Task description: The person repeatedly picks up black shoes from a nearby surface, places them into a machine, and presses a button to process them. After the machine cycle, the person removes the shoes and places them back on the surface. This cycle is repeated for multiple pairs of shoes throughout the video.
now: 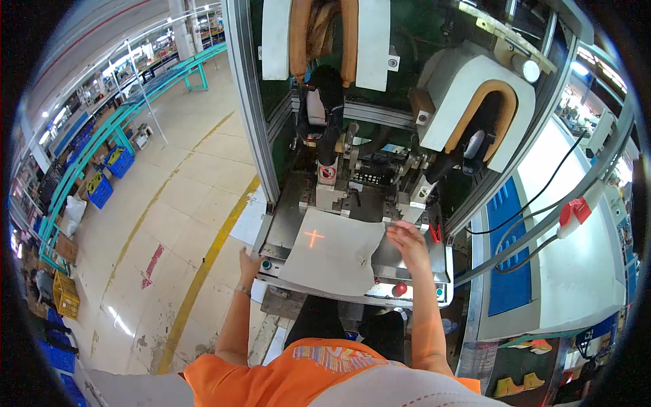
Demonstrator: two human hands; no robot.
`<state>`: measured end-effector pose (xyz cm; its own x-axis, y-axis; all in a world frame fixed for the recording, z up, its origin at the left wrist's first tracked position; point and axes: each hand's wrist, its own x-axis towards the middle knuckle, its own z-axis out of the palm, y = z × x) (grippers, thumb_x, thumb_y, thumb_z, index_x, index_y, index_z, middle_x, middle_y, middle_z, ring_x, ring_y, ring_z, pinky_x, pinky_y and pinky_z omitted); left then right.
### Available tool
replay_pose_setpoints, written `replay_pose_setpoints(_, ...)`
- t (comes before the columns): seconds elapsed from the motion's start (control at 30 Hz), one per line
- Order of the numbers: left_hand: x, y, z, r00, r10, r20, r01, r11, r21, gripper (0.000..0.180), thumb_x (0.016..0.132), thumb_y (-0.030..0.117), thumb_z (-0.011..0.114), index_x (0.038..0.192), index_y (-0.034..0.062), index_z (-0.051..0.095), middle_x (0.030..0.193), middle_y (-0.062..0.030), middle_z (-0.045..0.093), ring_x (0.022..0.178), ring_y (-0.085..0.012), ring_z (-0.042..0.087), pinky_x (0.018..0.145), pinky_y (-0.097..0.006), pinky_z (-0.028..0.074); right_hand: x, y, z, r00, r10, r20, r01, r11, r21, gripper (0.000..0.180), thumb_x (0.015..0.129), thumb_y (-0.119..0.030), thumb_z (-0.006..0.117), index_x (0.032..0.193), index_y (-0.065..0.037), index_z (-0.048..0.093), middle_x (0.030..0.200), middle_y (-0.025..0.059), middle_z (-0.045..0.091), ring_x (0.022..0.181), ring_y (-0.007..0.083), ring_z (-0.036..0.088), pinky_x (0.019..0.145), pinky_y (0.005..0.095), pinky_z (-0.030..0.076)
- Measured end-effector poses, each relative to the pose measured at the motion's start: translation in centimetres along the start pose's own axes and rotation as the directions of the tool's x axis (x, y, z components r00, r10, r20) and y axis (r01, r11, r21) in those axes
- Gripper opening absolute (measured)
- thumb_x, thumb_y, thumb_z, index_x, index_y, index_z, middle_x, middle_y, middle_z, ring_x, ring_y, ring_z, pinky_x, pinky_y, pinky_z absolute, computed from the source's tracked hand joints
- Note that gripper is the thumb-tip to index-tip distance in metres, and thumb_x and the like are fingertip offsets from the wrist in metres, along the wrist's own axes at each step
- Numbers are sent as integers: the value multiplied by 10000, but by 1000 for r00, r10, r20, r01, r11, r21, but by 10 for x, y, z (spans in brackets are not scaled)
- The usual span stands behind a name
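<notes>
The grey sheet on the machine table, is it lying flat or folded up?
Flat: the grey sheet lies spread on the machine table, a red cross projected on it.

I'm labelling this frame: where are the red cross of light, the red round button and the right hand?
red cross of light point(314, 238), head view, its centre.
red round button point(399, 289), head view, its cap.
right hand point(407, 241), head view, its back.
</notes>
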<state>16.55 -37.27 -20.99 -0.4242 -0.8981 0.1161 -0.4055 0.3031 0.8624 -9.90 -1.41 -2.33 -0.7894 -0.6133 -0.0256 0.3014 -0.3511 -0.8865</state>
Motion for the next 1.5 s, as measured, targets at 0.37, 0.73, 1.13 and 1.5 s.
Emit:
replay_pose_setpoints(0.37,0,-37,15,982,-144,123,159,980,-120,738,558,27,705,1198,-35,343,1074,-198,509,983,-278,513,841,-333,418,-17,23,7,997,68,-24,-64,988,142,177,817,-45,555,993,-33,556,914,111,617,860,201,600,815,303,470)
replay_pose_setpoints(0.73,-46,113,-6,898,367,-242,-373,928,25,487,720,12,574,1178,-41,416,1155,-195,468,1101,-324,429,951,-381,324,-101,-116,35,342,-906,-247,584,411,-700,127,776,4,581,900,-14,563,863,40,549,758,97,499,702,207,393)
replay_pose_setpoints(1.13,-155,374,48,348,929,128,-727,353,-588,373,745,42,593,1104,39,490,1205,-144,452,1114,-284,438,954,-359,333,-89,-229,53,294,-653,698,289,-636,-716,313,580,39,576,877,-44,624,857,74,563,694,220,536,640,324,417)
replay_pose_setpoints(1.5,-280,358,96,319,664,676,489,496,-718,643,779,277,587,1275,6,281,1293,-170,314,1200,-300,329,993,-403,283,-221,-154,87,551,-648,526,440,-309,-843,428,681,-336,641,1014,-77,570,1012,82,536,847,206,539,689,320,379)
